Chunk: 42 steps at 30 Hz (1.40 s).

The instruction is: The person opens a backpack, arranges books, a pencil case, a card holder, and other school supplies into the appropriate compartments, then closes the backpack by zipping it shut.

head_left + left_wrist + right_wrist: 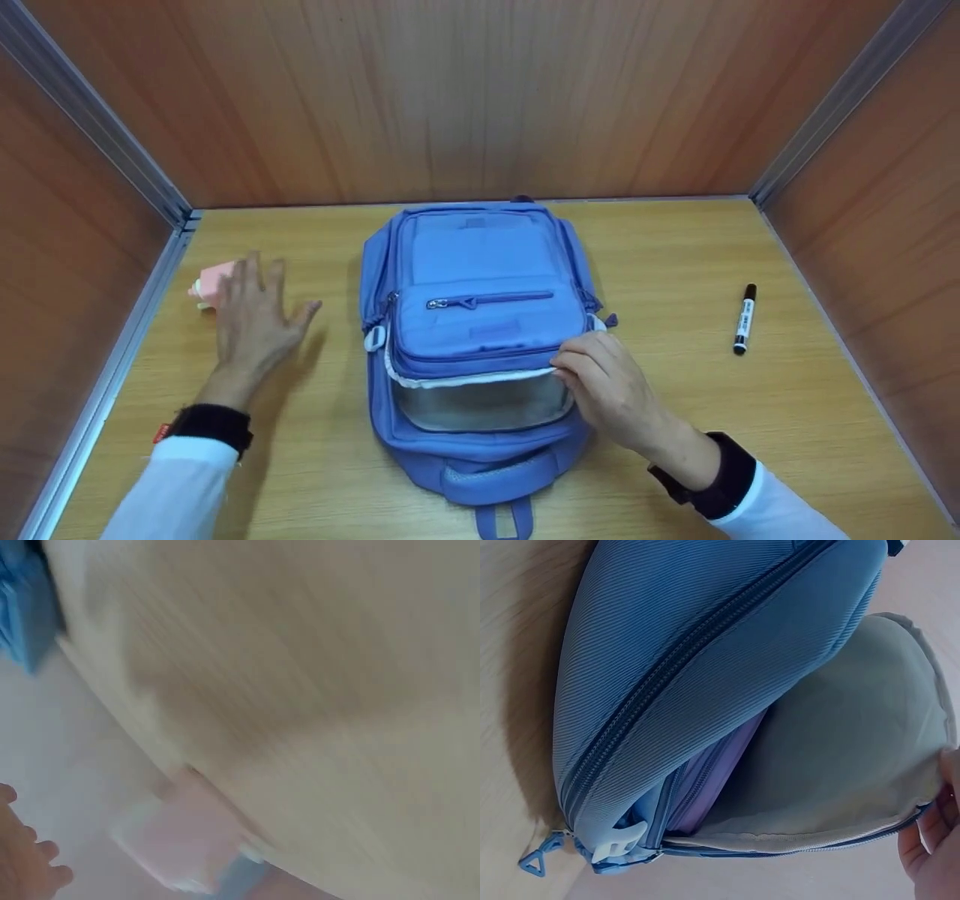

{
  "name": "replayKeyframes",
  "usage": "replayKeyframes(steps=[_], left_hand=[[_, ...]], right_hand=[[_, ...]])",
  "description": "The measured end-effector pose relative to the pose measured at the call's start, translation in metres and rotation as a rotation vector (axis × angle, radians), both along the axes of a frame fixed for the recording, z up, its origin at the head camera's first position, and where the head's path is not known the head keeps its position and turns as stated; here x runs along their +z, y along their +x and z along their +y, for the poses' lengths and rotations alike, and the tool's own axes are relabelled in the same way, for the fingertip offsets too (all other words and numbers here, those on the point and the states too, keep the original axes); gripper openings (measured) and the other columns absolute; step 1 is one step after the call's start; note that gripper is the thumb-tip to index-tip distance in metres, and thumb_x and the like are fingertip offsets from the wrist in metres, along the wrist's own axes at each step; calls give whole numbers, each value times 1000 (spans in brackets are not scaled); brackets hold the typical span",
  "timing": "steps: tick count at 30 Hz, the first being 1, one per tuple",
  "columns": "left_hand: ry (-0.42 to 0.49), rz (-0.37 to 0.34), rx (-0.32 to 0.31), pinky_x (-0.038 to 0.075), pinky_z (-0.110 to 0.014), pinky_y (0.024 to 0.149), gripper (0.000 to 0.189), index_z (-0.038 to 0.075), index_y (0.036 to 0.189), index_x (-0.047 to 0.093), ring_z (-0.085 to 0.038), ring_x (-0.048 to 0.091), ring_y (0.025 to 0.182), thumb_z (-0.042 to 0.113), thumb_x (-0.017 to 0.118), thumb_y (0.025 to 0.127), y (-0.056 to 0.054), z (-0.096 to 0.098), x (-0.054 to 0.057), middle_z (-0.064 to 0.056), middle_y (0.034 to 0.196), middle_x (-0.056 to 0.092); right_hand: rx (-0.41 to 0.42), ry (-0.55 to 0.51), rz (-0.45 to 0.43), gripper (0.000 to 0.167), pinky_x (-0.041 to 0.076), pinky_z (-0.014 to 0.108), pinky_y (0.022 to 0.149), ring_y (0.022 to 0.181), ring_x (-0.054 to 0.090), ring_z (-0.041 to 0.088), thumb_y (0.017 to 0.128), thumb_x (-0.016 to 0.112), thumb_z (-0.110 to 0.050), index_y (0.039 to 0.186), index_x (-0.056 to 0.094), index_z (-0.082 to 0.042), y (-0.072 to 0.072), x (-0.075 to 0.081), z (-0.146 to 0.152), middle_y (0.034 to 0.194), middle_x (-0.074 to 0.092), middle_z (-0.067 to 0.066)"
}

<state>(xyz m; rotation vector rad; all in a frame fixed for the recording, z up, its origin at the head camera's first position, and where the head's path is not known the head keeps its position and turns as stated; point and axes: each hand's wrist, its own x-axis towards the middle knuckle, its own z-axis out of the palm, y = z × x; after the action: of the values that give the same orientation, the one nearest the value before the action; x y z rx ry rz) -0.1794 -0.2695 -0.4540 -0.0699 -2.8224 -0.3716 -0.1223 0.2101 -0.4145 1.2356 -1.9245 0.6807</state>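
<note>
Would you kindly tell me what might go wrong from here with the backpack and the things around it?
The right hand holds the flap of the backpack by its edge, so the flap might slip and fall shut.
The left hand, fingers spread close to the pink object, might knock it aside.
The marker lies loose on its side and could roll if bumped.

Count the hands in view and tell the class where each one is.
2: the left hand is spread near the pink item, and the right hand grips the open flap of the blue backpack.
</note>
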Motion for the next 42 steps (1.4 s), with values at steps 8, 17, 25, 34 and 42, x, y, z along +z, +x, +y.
replayKeyframes(steps=[8,17,25,34,42], left_hand=[[-10,-92,145,-4,-75,120,104,-2,162,24,-60,9,152,53,75,90,-23,-53,-8,-38,166,8],[126,-143,193,22,-74,116,94,-5,158,29,-59,29,140,34,81,89,-34,-65,-10,-40,153,29],[172,-153,238,37,-73,101,83,-3,156,36,-57,36,129,28,80,92,-31,-66,-4,-39,147,36],[225,-36,201,41,-70,98,84,-2,155,41,-53,42,128,29,82,89,-19,-48,2,-35,144,43],[286,233,67,49,-61,85,78,1,146,55,-43,51,118,26,92,81,0,-6,30,-27,133,54]], right_hand=[[12,-9,-27,22,48,32,75,88,61,24,109,55,-13,101,69,2,2,-1,1,100,66,10],[7,-2,-38,23,49,31,76,89,61,24,109,55,-14,101,69,3,2,-1,3,100,66,10],[3,9,-49,23,49,30,77,90,61,24,109,55,-14,101,69,2,1,0,2,100,66,10],[15,-8,-37,23,49,32,75,88,61,24,109,54,-15,101,69,2,-2,1,0,99,65,10],[18,-11,-15,23,49,31,74,87,60,25,109,54,-13,101,68,3,-5,2,-2,99,65,11]])
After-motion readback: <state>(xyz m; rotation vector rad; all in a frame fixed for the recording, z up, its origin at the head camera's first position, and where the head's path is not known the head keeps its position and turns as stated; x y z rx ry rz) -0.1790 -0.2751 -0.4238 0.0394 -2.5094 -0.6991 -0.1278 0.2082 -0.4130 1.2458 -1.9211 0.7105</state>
